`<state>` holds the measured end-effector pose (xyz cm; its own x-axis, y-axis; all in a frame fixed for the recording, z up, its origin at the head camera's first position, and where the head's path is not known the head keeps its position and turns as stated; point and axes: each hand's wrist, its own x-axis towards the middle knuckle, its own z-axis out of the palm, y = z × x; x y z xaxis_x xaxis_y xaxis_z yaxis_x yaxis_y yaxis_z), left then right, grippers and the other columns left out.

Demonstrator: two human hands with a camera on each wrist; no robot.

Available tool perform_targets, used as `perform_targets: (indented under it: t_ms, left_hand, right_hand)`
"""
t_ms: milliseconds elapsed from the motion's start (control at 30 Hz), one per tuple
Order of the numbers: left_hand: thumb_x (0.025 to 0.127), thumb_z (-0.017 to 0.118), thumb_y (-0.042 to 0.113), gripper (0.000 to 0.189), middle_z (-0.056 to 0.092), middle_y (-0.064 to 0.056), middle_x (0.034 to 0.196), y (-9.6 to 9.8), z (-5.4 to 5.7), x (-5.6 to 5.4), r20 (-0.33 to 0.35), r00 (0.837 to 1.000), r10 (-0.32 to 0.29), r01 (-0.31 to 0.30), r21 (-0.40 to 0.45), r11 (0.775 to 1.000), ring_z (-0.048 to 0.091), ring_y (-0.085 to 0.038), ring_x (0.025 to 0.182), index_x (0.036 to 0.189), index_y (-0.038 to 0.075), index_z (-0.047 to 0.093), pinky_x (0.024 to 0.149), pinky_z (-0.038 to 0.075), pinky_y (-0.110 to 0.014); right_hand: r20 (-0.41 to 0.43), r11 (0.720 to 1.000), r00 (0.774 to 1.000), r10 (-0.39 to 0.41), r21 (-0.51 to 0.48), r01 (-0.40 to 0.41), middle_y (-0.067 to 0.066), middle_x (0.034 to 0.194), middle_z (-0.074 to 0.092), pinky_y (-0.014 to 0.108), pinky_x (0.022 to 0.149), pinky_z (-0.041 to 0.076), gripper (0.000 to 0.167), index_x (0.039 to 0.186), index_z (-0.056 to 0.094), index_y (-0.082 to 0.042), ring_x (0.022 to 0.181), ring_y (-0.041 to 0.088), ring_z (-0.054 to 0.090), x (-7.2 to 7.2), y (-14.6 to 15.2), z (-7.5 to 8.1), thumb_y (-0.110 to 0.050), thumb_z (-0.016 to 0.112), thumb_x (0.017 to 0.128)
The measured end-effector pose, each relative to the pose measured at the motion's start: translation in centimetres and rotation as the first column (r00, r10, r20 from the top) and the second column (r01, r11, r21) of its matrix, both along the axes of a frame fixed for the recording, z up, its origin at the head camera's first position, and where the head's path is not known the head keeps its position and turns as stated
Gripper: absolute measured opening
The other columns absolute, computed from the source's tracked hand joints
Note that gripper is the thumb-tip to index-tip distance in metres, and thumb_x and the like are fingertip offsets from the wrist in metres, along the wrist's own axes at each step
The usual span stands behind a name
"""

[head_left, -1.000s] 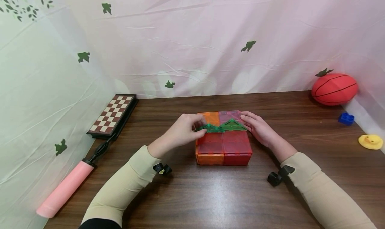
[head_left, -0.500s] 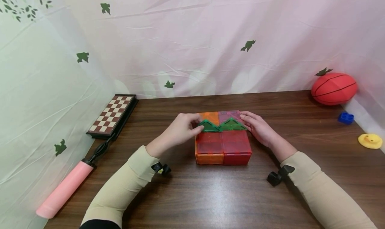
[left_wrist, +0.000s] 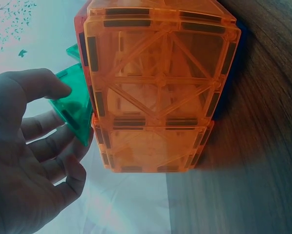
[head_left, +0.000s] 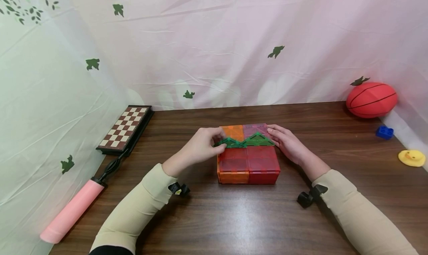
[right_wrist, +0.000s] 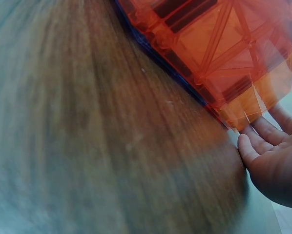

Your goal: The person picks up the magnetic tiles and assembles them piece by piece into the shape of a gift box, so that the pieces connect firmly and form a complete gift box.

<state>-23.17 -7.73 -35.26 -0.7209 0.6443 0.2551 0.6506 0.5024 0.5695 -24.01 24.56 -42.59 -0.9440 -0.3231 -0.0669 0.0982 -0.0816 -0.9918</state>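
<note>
A low box of translucent magnetic tiles (head_left: 248, 159) stands on the table, with red, orange and purple squares on top. Thumb and fingers of my left hand (head_left: 200, 145) pinch a green triangular magnetic tile (left_wrist: 75, 100) at the top's left side. Its lower edge meets the box top, and it leans. Beside it, a second green triangular tile (head_left: 258, 140) stands along the middle seam. My right hand (head_left: 287, 141) rests its extended fingers against the box's right side. Orange squares (left_wrist: 160, 78) form the left wall; the right wrist view shows a red-orange wall (right_wrist: 224, 48).
At the left lie a checkered game board (head_left: 124, 128) and a pink cylinder with a black end (head_left: 73, 210). A red ball (head_left: 372, 99), a blue toy brick (head_left: 384, 132) and a yellow rubber duck (head_left: 412, 158) sit at the right. Printed cloth hangs behind the table.
The left green triangle stood taller in view half a second ago and now looks lower and tilted again. My left hand has shifted slightly left since one second ago. The right hand stays put.
</note>
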Motion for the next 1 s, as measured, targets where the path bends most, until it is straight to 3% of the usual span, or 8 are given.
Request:
perform_targets:
  t_ms: [300, 700, 1000]
  left_hand:
    - [0.093, 0.074, 0.009, 0.004, 0.068, 0.002, 0.087, 0.3, 0.0, 0.0, 0.001, 1.000, 0.006, -0.006, 0.015, 1.000, 0.060, -0.011, 0.078, 0.093, 0.009, 0.070, 0.069, 0.054, -0.031]
    - [0.092, 0.073, 0.009, 0.006, 0.066, 0.005, 0.082, 1.2, 0.1, 0.0, 0.002, 1.000, -0.001, 0.001, 0.031, 1.000, 0.055, -0.010, 0.069, 0.090, 0.012, 0.069, 0.061, 0.047, -0.024]
    - [0.091, 0.073, 0.008, 0.005, 0.066, 0.005, 0.082, 1.5, -0.1, 0.0, -0.025, 1.000, -0.014, 0.015, 0.026, 1.000, 0.058, -0.012, 0.075, 0.091, 0.012, 0.070, 0.066, 0.049, -0.025]
  right_hand:
    - [0.005, 1.000, 1.000, 0.004, -0.001, -0.004, -0.005, 0.121, 0.065, 0.019, 0.095, 0.048, 0.049, 0.144, 0.041, 0.004, 0.111, 0.005, 0.062, 0.0, 0.0, 0.1, -0.030, 0.049, 0.109]
    - [-0.001, 1.000, 1.000, 0.007, -0.014, -0.007, -0.004, 0.119, 0.066, 0.019, 0.095, 0.049, 0.045, 0.141, 0.043, 0.003, 0.109, 0.006, 0.062, 0.0, 0.0, 0.1, -0.029, 0.049, 0.109]
    - [0.009, 1.000, 1.000, 0.009, -0.003, -0.009, -0.005, 0.120, 0.066, 0.019, 0.095, 0.048, 0.050, 0.144, 0.041, 0.004, 0.110, 0.006, 0.062, 0.0, 0.0, 0.1, -0.031, 0.049, 0.109]
